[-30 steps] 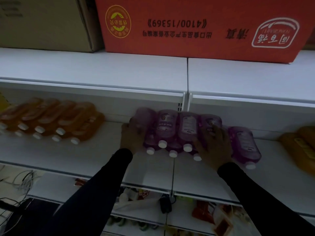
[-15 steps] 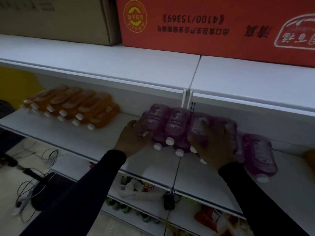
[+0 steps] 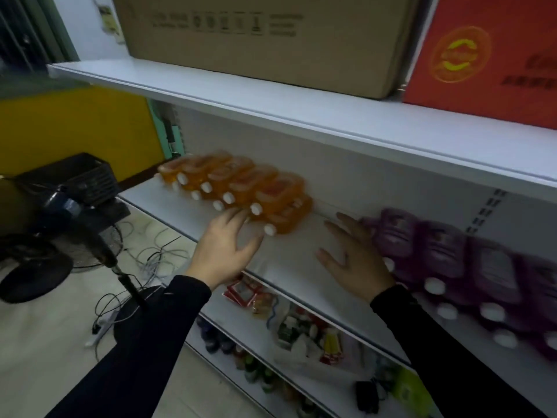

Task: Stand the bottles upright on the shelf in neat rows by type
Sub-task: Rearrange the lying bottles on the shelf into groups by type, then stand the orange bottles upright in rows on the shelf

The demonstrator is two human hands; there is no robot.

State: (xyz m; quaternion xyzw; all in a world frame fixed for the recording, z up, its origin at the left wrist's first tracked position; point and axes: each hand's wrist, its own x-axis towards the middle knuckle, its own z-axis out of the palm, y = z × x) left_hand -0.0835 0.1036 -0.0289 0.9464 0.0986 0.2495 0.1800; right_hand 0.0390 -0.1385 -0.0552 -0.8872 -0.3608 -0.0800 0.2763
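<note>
Several orange bottles (image 3: 265, 191) with white caps lie stacked on their sides at the left of the white shelf (image 3: 289, 267). Several purple bottles (image 3: 446, 251) with white caps lie stacked on their sides at the right. My left hand (image 3: 224, 251) is spread over the shelf, its fingertips at the caps of the nearest orange bottles, holding nothing. My right hand (image 3: 357, 260) is spread flat beside the leftmost purple bottle, its edge against the stack. The image is blurred by motion.
A brown carton (image 3: 265, 40) and a red carton (image 3: 488, 55) sit on the shelf above. A lower shelf holds packets and small bottles (image 3: 295, 324). A black fan (image 3: 69, 227) with cables stands on the floor at the left.
The view has swung left. Both hands have come off the purple stack; my left hand has moved over to the orange bottles, and my right hand now lies at the purple stack's left end.
</note>
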